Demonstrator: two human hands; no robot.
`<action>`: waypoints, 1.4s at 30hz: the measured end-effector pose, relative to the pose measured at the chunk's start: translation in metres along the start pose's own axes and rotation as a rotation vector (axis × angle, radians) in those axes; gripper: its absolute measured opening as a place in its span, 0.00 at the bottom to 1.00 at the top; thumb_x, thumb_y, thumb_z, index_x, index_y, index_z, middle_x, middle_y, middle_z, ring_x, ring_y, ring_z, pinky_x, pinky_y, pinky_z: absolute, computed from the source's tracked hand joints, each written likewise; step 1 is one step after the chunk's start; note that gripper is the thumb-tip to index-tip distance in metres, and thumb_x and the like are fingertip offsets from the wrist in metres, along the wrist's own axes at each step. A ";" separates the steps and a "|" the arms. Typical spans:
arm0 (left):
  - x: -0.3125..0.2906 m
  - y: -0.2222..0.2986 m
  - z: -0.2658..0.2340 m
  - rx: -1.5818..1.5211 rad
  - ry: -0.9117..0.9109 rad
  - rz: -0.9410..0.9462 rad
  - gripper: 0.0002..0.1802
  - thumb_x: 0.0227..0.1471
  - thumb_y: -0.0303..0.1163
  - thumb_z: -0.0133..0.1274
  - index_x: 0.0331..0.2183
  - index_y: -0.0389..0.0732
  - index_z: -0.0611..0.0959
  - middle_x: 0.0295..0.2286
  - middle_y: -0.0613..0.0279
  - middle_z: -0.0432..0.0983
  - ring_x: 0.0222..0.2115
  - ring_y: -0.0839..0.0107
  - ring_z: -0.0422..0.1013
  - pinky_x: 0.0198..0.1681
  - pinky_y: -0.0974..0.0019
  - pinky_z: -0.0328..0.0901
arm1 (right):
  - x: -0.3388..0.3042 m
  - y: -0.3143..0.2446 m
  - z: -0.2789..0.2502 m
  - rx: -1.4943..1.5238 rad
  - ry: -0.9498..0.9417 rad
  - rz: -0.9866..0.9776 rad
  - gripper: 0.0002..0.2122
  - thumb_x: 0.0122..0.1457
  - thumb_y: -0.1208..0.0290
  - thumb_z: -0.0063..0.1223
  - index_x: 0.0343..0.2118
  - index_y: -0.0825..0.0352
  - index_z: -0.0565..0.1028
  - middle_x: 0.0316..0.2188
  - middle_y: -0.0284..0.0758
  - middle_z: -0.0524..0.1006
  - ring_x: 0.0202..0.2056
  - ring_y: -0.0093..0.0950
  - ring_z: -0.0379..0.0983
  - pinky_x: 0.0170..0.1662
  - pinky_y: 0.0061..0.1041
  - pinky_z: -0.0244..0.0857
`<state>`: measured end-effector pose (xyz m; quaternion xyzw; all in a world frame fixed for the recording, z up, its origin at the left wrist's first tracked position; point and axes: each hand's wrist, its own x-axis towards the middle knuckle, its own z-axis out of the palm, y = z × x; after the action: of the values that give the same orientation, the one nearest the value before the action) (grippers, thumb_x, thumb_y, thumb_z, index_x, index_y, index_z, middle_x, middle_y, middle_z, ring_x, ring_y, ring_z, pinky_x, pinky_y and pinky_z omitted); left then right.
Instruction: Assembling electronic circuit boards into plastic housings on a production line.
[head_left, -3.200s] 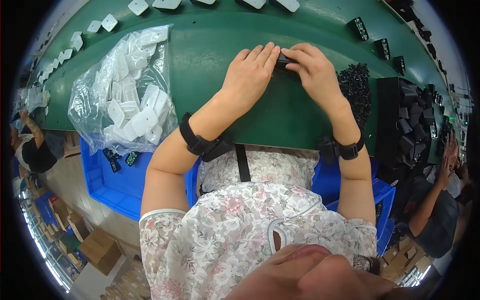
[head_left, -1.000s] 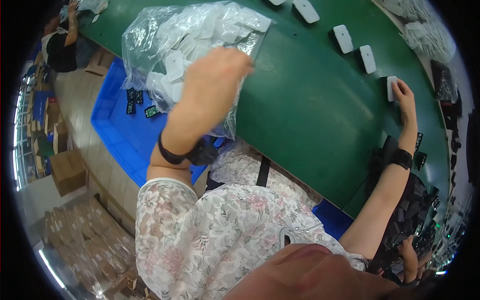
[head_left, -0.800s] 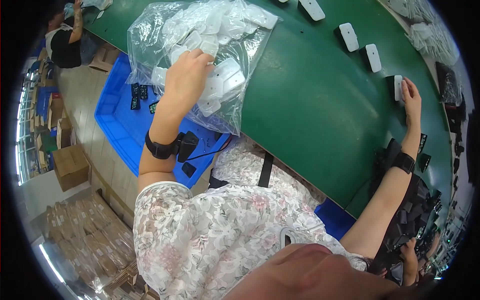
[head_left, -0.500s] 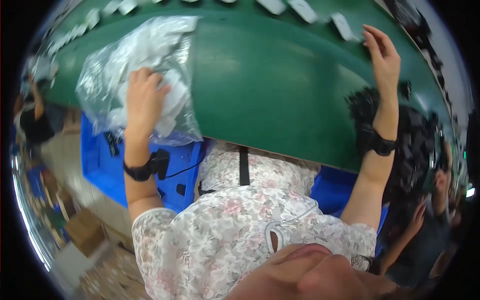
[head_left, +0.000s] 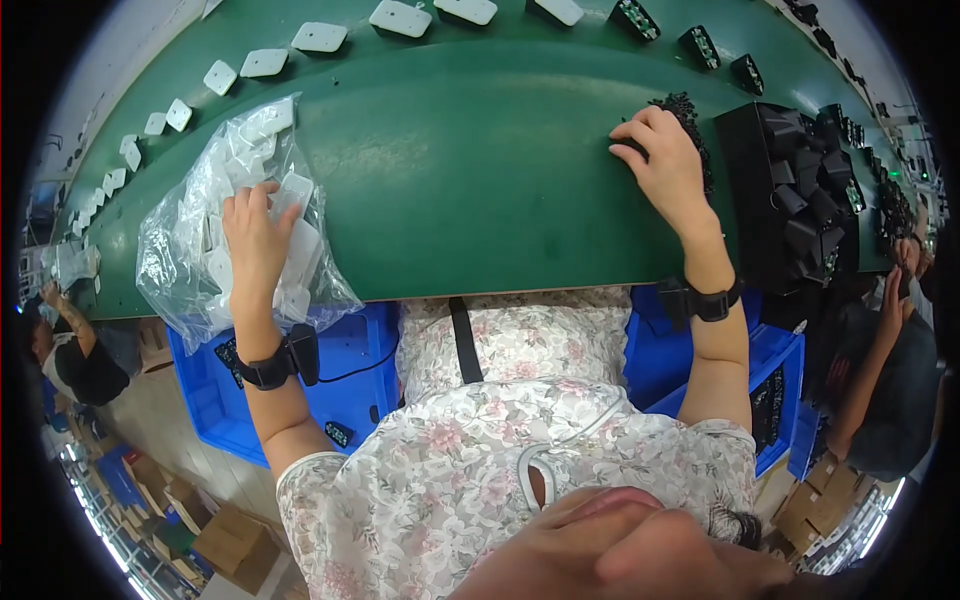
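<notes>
My left hand (head_left: 257, 240) rests on a clear plastic bag (head_left: 165, 250) at the left of the table. Its thumb stands apart from the curled fingers, which lie among white flat pieces (head_left: 300, 250) inside the bag. No piece is seen gripped. At the right, my right hand (head_left: 668, 165) hovers just beside a pile of small thin black pieces (head_left: 690, 125). Its thumb and bent fingers are apart, with nothing visible between them. The hand partly covers the pile.
White rounded covers (head_left: 320, 37) curve along the far side of the green table (head_left: 480, 180). Black housings with green boards (head_left: 700, 47) continue that row rightward. A black box (head_left: 740, 160) holds more black housings (head_left: 810, 200). Blue bins (head_left: 230, 410) stand below the edge; people work at both sides.
My right hand has drawn back from the last white cover in the far row to the small black pieces. My left hand stays at the bag. The whole view has shifted.
</notes>
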<state>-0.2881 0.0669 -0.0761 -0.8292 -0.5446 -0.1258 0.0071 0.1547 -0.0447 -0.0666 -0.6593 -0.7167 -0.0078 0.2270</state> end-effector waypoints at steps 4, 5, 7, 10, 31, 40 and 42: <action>0.012 0.005 -0.002 0.004 0.046 0.065 0.16 0.42 0.26 0.59 0.37 0.40 0.75 0.31 0.56 0.71 0.35 0.56 0.65 0.39 0.56 0.59 | 0.004 0.001 0.014 -0.026 0.093 -0.039 0.04 0.48 0.77 0.56 0.24 0.67 0.71 0.27 0.35 0.68 0.32 0.34 0.66 0.34 0.31 0.62; 0.015 0.010 -0.001 -0.020 0.100 0.119 0.15 0.42 0.25 0.59 0.36 0.40 0.75 0.31 0.56 0.70 0.36 0.56 0.65 0.39 0.56 0.60 | 0.003 0.001 0.014 -0.026 0.098 -0.039 0.04 0.48 0.77 0.56 0.24 0.67 0.71 0.27 0.35 0.68 0.32 0.34 0.66 0.34 0.31 0.62; 0.023 0.028 -0.002 -0.076 0.155 0.120 0.14 0.44 0.24 0.57 0.37 0.40 0.76 0.31 0.56 0.71 0.33 0.59 0.67 0.36 0.58 0.62 | 0.004 0.002 0.016 -0.119 0.065 -0.068 0.04 0.48 0.78 0.54 0.26 0.68 0.70 0.28 0.36 0.68 0.33 0.35 0.67 0.35 0.31 0.62; 0.032 0.080 -0.021 -0.364 0.126 0.027 0.14 0.48 0.21 0.52 0.39 0.41 0.77 0.33 0.55 0.73 0.28 0.64 0.71 0.29 0.63 0.65 | 0.001 0.001 0.020 -0.151 0.042 -0.043 0.05 0.49 0.80 0.53 0.29 0.68 0.69 0.28 0.37 0.68 0.34 0.36 0.67 0.36 0.32 0.63; 0.055 0.210 0.022 -1.337 0.075 0.103 0.08 0.49 0.19 0.53 0.35 0.36 0.79 0.24 0.62 0.75 0.18 0.78 0.72 0.18 0.77 0.66 | 0.049 -0.097 0.020 1.198 0.242 0.401 0.07 0.54 0.79 0.56 0.33 0.69 0.70 0.26 0.32 0.74 0.24 0.18 0.70 0.24 0.14 0.64; 0.055 0.202 0.020 -1.365 0.106 0.056 0.04 0.49 0.17 0.51 0.30 0.34 0.77 0.24 0.58 0.71 0.16 0.73 0.71 0.17 0.73 0.65 | 0.040 -0.088 0.020 0.978 0.140 0.222 0.04 0.57 0.81 0.52 0.35 0.71 0.72 0.32 0.29 0.70 0.32 0.16 0.67 0.35 0.14 0.62; 0.053 0.201 0.024 -1.296 0.141 0.169 0.07 0.49 0.18 0.51 0.34 0.35 0.77 0.26 0.58 0.72 0.17 0.73 0.71 0.18 0.73 0.66 | 0.039 -0.087 0.019 0.963 0.127 0.230 0.03 0.57 0.81 0.52 0.34 0.71 0.73 0.32 0.28 0.70 0.32 0.15 0.67 0.35 0.13 0.61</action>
<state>-0.0809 0.0366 -0.0630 -0.6954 -0.2900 -0.4812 -0.4482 0.0653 -0.0137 -0.0457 -0.5526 -0.5461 0.3092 0.5484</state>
